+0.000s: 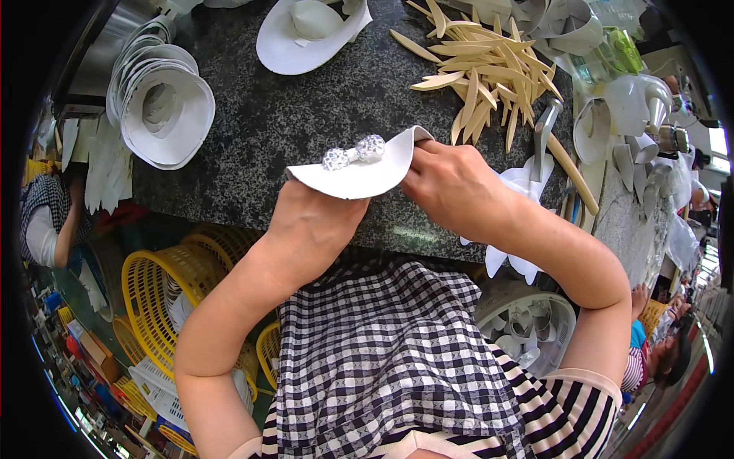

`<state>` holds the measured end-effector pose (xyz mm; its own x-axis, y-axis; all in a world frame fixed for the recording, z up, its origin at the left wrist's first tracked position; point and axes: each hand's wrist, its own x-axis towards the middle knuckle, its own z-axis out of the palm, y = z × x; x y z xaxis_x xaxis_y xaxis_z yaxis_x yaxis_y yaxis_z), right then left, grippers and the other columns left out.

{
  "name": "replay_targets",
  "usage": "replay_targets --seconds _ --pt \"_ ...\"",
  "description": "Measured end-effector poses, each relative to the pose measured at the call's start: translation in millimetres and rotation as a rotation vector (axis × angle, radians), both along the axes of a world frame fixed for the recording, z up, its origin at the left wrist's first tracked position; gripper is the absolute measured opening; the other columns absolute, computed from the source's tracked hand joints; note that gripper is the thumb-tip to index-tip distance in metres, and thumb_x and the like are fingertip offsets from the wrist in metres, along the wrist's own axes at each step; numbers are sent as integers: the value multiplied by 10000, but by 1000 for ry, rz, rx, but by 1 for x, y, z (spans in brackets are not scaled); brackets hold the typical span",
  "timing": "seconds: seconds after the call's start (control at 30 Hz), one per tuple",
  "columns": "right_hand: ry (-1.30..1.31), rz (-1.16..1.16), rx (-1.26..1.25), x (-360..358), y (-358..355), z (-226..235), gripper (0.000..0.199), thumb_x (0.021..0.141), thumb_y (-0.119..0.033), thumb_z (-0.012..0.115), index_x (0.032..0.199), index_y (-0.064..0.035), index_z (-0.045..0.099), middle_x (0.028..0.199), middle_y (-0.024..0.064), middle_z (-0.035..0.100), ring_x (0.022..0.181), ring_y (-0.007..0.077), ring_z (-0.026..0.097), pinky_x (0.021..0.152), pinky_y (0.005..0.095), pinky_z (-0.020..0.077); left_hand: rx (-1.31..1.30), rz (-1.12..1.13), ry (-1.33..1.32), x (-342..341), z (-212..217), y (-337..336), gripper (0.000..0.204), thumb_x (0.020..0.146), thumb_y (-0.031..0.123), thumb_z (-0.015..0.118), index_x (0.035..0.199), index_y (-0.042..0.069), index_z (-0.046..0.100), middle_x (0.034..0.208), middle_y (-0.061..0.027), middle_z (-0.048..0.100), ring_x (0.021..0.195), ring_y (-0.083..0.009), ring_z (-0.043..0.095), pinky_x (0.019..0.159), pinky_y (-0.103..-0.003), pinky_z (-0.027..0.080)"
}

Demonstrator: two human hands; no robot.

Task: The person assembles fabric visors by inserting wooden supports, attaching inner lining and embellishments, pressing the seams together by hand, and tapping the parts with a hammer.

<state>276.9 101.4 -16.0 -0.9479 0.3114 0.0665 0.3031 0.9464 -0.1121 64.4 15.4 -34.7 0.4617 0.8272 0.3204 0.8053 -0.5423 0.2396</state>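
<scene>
I hold a white curved brim-like piece (358, 177) with a patterned grey-and-white bow (353, 153) on its upper side. My left hand (317, 229) is closed on its left end, the fingers hidden beneath and behind it. At the other end, my right hand (451, 183) grips the raised right edge with curled fingers; the fingertips are out of sight. The piece is bent and tilted, above the near part of a dark speckled table (252, 115). Beyond it lies a white hat-shaped piece (310, 34) with a wide brim.
A stack of white brimmed pieces (168, 115) stands at left. Beige crescent strips (489, 65) are heaped at the back right, near a hammer (569, 168) with a wooden handle. Yellow baskets (153, 298) and a white tub (562, 314) sit below. Another person (53, 218) is at far left.
</scene>
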Motion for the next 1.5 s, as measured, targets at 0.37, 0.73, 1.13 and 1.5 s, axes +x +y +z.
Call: replay_targets --seconds 0.37,0.73,1.13,1.5 --pt "-58 164 -142 11 4 7 178 824 -102 633 955 0 696 955 96 648 970 243 649 698 339 600 6 -35 48 6 0 -14 351 770 42 644 1114 -20 670 1068 -129 693 961 -281 701 809 -377 580" --pt "-109 -17 -160 -4 4 13 110 772 -77 672 866 -59 726 907 83 680 924 224 687 613 346 584 -50 -71 44 0 1 -1 458 780 20 643 1238 -3 663 1187 -149 690 1063 -278 694 907 -392 545" --pt "-64 177 252 -1 -34 -9 245 811 -203 624 948 -46 752 1017 47 703 1043 228 609 957 359 458 -79 -30 60 -3 -5 -30 326 840 7 646 1164 -16 621 1077 -147 686 948 -291 699 799 -403 569" --pt "-213 366 559 -21 -44 -12 249 825 -249 625 903 -79 789 922 52 708 1022 256 590 955 373 387 -291 325 -793 -3 29 -50 466 878 -158 483 1325 -39 541 1341 -222 582 1291 -352 562 1085 -413 462"
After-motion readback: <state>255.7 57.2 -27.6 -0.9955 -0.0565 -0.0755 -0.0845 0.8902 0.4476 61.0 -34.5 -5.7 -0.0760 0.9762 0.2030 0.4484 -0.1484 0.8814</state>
